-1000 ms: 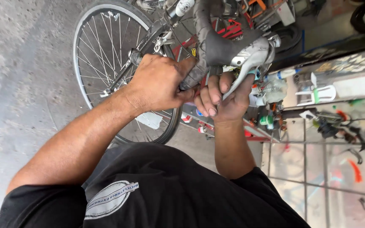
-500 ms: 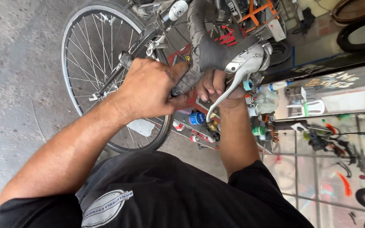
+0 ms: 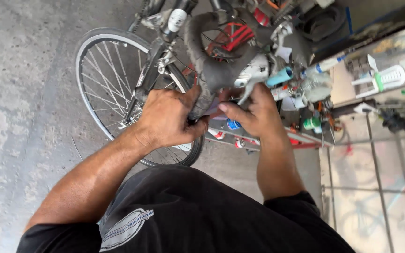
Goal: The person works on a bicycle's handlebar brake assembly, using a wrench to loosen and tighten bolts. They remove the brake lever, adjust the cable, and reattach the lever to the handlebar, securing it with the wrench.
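Note:
A bicycle stands in front of me with a drop handlebar (image 3: 212,51) wrapped in grey tape. My left hand (image 3: 167,117) grips the lower end of the handlebar drop, thumb pressed against the bar end. My right hand (image 3: 254,112) is closed beside it, fingers pinching at the same bar end just under the silver brake lever (image 3: 254,75). What sits between the fingertips is hidden. The front wheel (image 3: 113,89) with its spokes and dark fork lies to the left below the bar.
Concrete floor (image 3: 19,93) spreads to the left. On the right stand a cluttered shelf with bottles, spray cans (image 3: 324,65) and small tubs (image 3: 311,122), a glass-fronted case (image 3: 376,187), and a tyre (image 3: 324,21) at the top.
The view has swung, so the bike sits more to the right and higher. Both hands stay at the bar end; the right hand has shifted below the brake lever.

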